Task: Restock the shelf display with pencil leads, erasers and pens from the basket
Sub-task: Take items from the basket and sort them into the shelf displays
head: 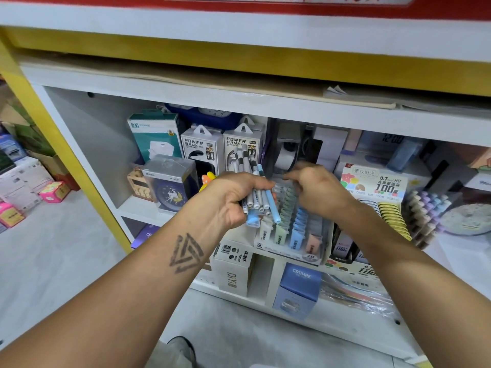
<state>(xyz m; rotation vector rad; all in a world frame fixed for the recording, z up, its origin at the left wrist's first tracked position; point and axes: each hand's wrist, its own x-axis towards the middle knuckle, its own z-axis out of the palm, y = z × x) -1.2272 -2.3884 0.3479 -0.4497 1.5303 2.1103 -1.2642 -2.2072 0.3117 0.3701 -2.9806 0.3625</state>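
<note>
My left hand (pixel 233 197) grips a bundle of white, grey and light-blue pens (pixel 259 197), held upright in front of the middle shelf. A light-blue lead case sticks out below the fist. My right hand (pixel 316 187) hovers over the clear display tray (pixel 295 251) of pastel pencil-lead cases (pixel 295 221), fingers curled downward toward the back rows; what its fingertips touch is hidden. The tray sits on the white shelf (pixel 138 205). The basket is out of view.
Power bank boxes (pixel 202 150), a boxed alarm clock (pixel 170 181) and a tape dispenser (pixel 287 155) stand behind my hands. A 0.7 HB lead display (pixel 377 187) and pastel erasers (pixel 425 216) sit to the right. Boxes (pixel 233 269) fill the lower shelf. Cartons lie on the floor at the left.
</note>
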